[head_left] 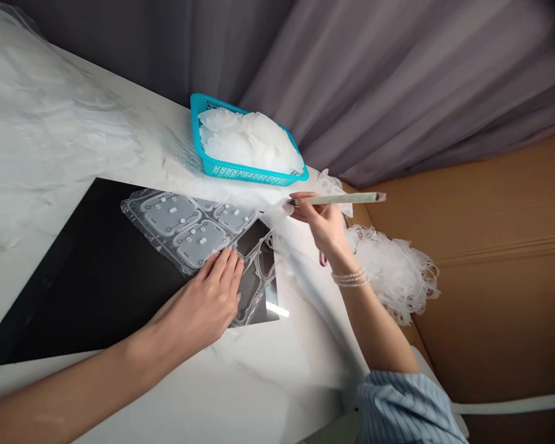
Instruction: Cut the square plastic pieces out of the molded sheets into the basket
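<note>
A clear plastic sheet with rounded, frosted cut-out pieces (198, 240) lies on a black mat (106, 277). My left hand (215, 296) rests flat on the sheet's near edge, its fingers stretched out. To the right of those pieces, the sheet is only a thin open frame (261, 265). Just beyond the mat's right edge, my right hand (326, 228) grips a long pale pen-like tool (351, 198) whose dark tip points left. A small whitish piece (287, 209) shows at its fingertips; whether the fingers hold it I cannot tell.
Behind the mat stands a blue basket (250, 172) heaped with translucent pieces (254, 142). Stacked clear sheets (41, 135) cover the table's left side. Stringy plastic scraps (393, 271) are piled at the right, by a cardboard wall (481, 265). A grey curtain (351, 80) hangs behind.
</note>
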Demonstrator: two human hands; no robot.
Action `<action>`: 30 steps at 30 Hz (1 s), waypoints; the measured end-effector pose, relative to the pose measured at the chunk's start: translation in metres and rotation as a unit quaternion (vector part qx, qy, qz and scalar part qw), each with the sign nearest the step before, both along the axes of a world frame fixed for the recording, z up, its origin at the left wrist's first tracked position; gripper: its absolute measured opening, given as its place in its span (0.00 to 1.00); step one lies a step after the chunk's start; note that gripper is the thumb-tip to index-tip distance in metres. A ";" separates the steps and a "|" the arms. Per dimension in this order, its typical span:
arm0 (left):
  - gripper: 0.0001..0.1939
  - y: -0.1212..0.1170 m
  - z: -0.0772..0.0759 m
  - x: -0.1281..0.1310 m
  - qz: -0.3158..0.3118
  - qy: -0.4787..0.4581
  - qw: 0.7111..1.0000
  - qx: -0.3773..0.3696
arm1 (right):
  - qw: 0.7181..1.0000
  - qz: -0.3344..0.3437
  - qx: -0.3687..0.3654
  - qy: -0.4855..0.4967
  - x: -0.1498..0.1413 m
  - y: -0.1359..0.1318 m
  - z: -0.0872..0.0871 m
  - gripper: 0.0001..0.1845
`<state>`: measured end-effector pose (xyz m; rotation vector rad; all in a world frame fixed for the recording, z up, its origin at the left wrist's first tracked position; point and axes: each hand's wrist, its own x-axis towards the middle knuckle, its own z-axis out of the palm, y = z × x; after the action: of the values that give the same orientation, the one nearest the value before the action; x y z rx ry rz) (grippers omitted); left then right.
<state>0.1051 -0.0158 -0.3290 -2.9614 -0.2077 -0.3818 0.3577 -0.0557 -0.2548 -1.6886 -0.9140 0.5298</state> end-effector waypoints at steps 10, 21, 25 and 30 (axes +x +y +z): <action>0.25 0.008 0.014 0.002 0.001 -0.056 0.989 -0.139 | 0.992 -0.016 0.000 0.127 0.022 -0.018 0.024 0.08; 0.28 0.064 0.072 0.051 0.156 -0.081 0.397 -0.901 | 0.943 0.273 -0.059 -0.183 -0.082 -0.054 0.055 0.12; 0.15 0.062 0.058 0.050 0.145 -0.104 0.463 -0.868 | 0.983 0.115 -0.040 -0.134 -0.068 -0.042 0.042 0.14; 0.16 0.059 0.052 0.046 0.151 -0.099 0.552 -0.814 | 0.986 0.109 -0.072 0.106 -0.051 0.003 0.014 0.25</action>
<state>0.1507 0.0432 -0.2774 -4.2562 -2.1798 -0.7306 0.3063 -0.0523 -0.2412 -1.6315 -0.9263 0.9256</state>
